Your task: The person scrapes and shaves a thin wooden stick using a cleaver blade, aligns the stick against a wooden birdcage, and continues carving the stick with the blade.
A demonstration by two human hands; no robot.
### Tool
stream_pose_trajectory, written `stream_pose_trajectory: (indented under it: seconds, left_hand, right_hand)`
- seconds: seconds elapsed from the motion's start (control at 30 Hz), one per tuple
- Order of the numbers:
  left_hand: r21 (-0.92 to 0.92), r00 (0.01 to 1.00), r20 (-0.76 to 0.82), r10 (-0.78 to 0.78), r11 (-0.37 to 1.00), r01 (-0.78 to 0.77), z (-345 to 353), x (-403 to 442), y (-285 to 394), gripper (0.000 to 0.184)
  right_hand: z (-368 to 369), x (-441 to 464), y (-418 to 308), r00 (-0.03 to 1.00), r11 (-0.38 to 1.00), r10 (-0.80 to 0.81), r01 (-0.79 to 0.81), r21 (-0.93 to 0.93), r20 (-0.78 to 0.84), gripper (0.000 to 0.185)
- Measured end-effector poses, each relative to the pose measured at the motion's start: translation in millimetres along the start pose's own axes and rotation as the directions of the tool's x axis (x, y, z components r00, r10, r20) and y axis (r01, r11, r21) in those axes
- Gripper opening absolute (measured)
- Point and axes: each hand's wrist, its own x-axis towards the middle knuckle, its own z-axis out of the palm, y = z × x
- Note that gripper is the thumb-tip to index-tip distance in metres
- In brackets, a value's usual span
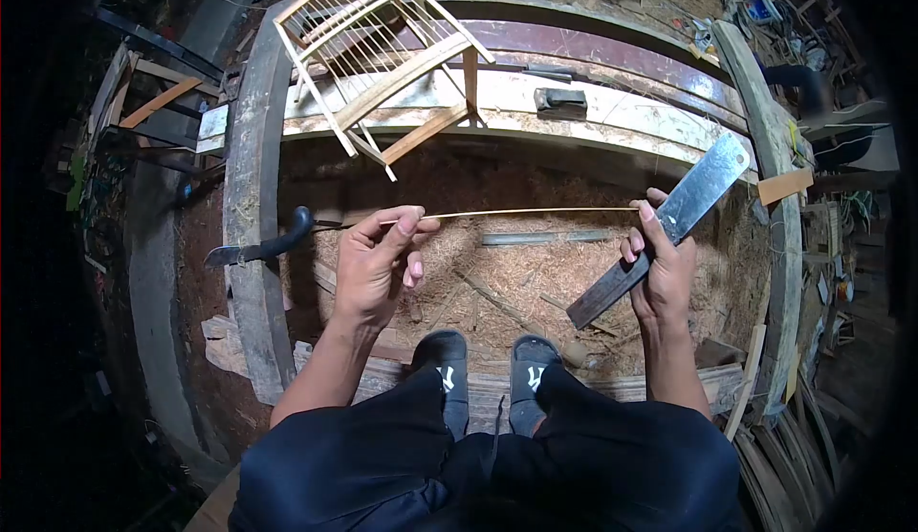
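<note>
Where two legs in dark trousers (354, 456) frame the near edge, a pair of dark grey sandals with white lettering (442, 352) rests just beyond the knees. Past them, the bare left hand (371, 260) pinches a thin, straw-coloured, rod-like strip (526, 210) between thumb and fingers. The bare right hand (666, 269) seems to pinch the other end with thumb and forefinger, and also clasps a broad, flat, silvery metal blade with a dark lower end (706, 176). The strip lies between the hands, its long axis running left to right with a slight bow; the hands are well apart, neither clearly nearer its middle. The blade slants across the right hand, its silvery end away to the right. Beneath lie pale brown wood shavings (535, 279). Farther off, a small, dark, block-shaped tool (560, 104) sits on a long, pale wooden counter (631, 116), left of which a light wooden, cage-like frame with thin bars (402, 83) stands tilted.
</note>
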Motion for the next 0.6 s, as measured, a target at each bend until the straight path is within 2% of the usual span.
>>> stream_pose_trajectory:
  seconds: [0.07, 0.4, 0.6]
  left_hand:
    - [-0.153, 0.998, 0.056, 0.006, 0.988, 0.003, -3.8, 1.4, -2.9, 0.024]
    - [-0.153, 0.996, 0.066, 0.054, 0.987, -0.043, -2.9, 0.8, -3.2, 0.032]
    - [-0.032, 0.985, 0.088, 0.15, 0.988, -0.148, 5.3, -4.2, 3.9, 0.037]
  right_hand:
    - [-0.2, -0.9, -0.4, 1.0, 1.0, 0.012, -0.012, 0.002, 0.014, 0.036]
    - [-2.9, 0.0, 1.8, 0.998, 0.999, 0.021, -0.024, 0.038, 0.06, 0.036]
    - [-4.0, 0.1, 1.2, 0.999, 0.999, 0.012, -0.013, 0.037, 0.045, 0.036]
